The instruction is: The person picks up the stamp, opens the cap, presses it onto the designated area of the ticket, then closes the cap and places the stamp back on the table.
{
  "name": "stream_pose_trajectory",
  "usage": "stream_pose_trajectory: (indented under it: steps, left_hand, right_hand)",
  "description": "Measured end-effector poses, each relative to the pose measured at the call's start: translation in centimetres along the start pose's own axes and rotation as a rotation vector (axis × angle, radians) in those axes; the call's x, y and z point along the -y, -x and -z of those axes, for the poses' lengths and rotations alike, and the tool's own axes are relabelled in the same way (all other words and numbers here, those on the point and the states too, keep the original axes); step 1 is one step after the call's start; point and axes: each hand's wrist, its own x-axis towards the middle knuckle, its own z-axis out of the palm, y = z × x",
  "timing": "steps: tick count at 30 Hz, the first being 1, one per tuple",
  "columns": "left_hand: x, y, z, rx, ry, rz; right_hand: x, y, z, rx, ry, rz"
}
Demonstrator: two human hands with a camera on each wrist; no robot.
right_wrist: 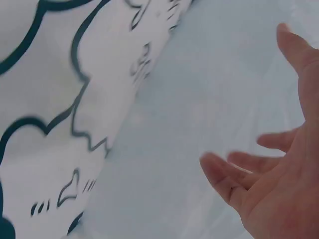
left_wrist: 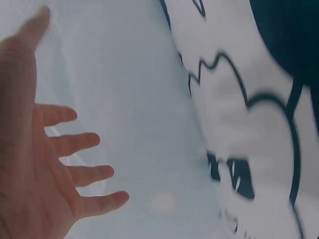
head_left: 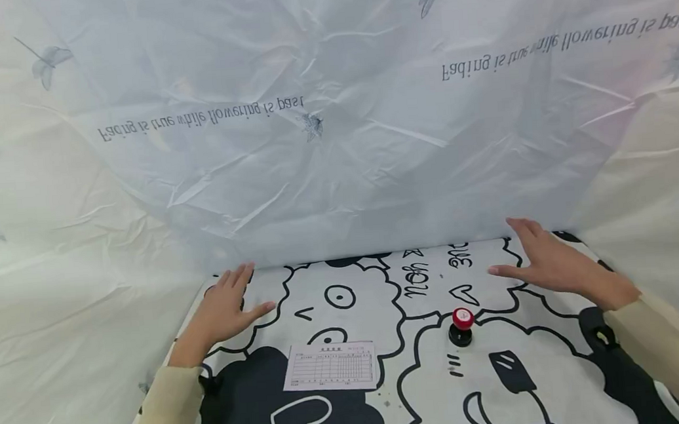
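Note:
My left hand (head_left: 221, 314) hovers at the left of the table, fingers spread and holding nothing. In the left wrist view the same hand (left_wrist: 60, 169) shows its fingers apart and thumb raised. On the right, my right hand (head_left: 553, 264) is held up, thumb apart from the fingers; the right wrist view shows this hand (right_wrist: 279, 174) with fingers slightly bent and nothing in them. Between the hands lies a printed paper form (head_left: 330, 367) with a table grid, nearer the left hand. A stamp with a red top and black base (head_left: 461, 327) stands upright, nearer the right hand.
A black-and-white cartoon-patterned cloth (head_left: 358, 303) covers the table. White plastic-like sheeting (head_left: 337, 173) with printed words and dragonflies rises behind the table's far edge and along both sides.

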Motion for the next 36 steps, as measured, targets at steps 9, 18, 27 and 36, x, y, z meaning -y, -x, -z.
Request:
stream_pose_trajectory:
  steps: [9, 18, 27, 36]
  left_hand:
    - [-4.4, 1.2, -2.4, -0.117, 0.194, -0.066]
    - [-10.9, 3.0, -3.4, -0.133, 0.501, -0.158]
    - [-14.3, 3.6, -4.5, 0.024, 0.722, -0.135]
    - [-16.4, 3.6, -6.0, 0.071, 0.783, -0.153]
  right_hand:
    - [3.5, 1.9, -0.8, -0.035, -0.113, 0.087]
    - [5.6, 3.1, -2.7, -0.015, -0.155, 0.172]
    - [7.0, 3.9, -4.4, 0.035, -0.221, 0.218]
    - [7.6, 3.8, -6.2, -0.025, -0.187, 0.306]
